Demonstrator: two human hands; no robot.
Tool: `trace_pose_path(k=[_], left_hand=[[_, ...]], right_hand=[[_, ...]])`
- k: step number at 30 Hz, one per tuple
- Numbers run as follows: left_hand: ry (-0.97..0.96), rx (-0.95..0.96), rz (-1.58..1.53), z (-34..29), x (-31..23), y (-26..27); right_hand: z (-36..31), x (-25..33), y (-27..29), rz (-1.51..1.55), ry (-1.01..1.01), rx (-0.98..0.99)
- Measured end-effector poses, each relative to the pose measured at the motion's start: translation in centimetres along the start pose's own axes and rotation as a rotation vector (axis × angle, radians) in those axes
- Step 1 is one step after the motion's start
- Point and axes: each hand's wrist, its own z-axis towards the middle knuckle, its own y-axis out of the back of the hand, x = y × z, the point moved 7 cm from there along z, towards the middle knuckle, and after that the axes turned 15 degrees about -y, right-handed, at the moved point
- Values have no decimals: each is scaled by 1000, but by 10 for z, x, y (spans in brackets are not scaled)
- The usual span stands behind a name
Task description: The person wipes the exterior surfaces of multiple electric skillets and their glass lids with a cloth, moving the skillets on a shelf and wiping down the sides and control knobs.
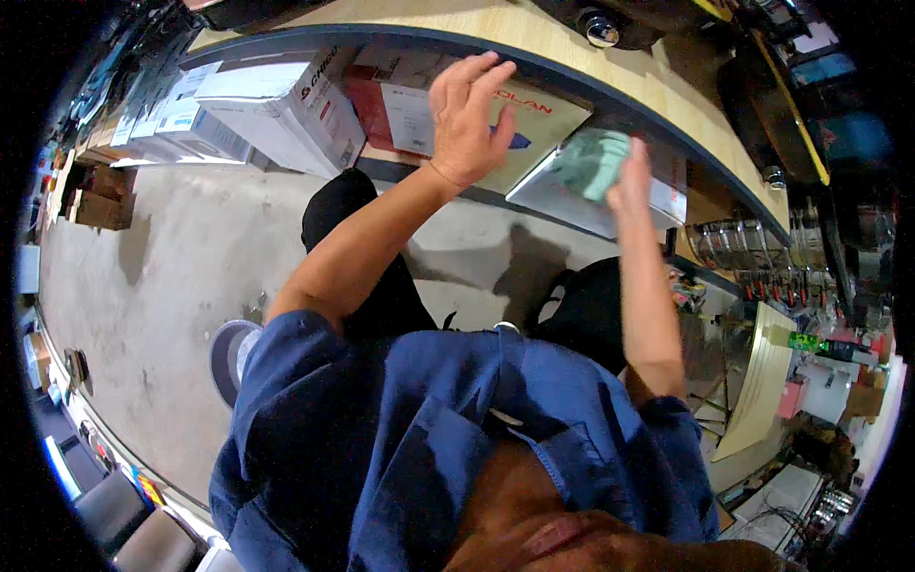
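Note:
My left hand (465, 124) is raised in front of the shelf with its fingers stretched out and nothing in it. Behind it stands a pale yellow box (545, 122) with red lettering. Farther right, my right hand (629, 179) grips a light green cloth (593, 164), which is smeared by motion. Below and behind the cloth lies a flat white box (562, 202); whether the cloth touches it I cannot tell.
A wooden shelf board (667, 81) with a dark edge curves above the boxes. At the left stands a large white carton (276, 114). A grey basin (227, 357) sits on the concrete floor (181, 257). Glassware (739, 246) is at the right.

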Motion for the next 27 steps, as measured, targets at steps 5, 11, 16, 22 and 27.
trace_pose_path(k=[5, 11, 16, 22, 27], left_hand=[[19, 65, 157, 17, -5, -12], [63, 84, 194, 11, 3, -10], [57, 121, 210, 11, 4, -1], [60, 161, 227, 18, -2, -2], [-75, 176, 144, 69, -17, -17]], right_hand=[[15, -53, -18, -453, 598, -523], [-54, -94, -40, -455, 242, -255], [-146, -9, -35, -381, 428, -264], [-199, 182, 2, -736, 1167, -699], [-71, 213, 44, -1657, 394, -1029]])
